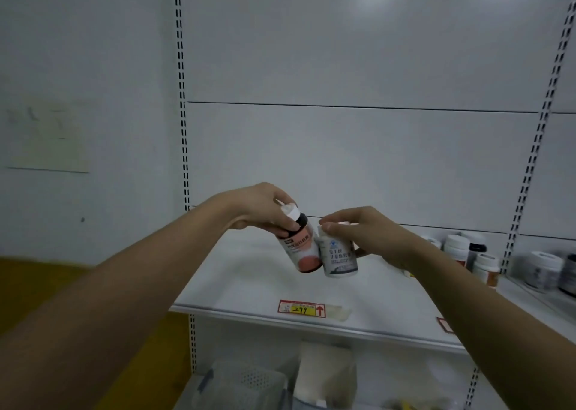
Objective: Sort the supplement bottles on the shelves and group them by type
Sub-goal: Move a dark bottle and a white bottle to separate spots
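My left hand grips a dark bottle with a white cap and a pink-and-white label by its neck, tilted, above the white shelf. My right hand holds a white bottle with a grey-blue label from the top. The two bottles touch side by side in the air over the shelf's middle. A cluster of several white and dark supplement bottles stands at the shelf's right end, partly hidden by my right forearm.
More bottles sit blurred on the neighbouring shelf at far right. A red and yellow price tag is stuck on the shelf's front edge. Below, a lower shelf holds a perforated plastic basket and a pale box. Slotted uprights flank the bay.
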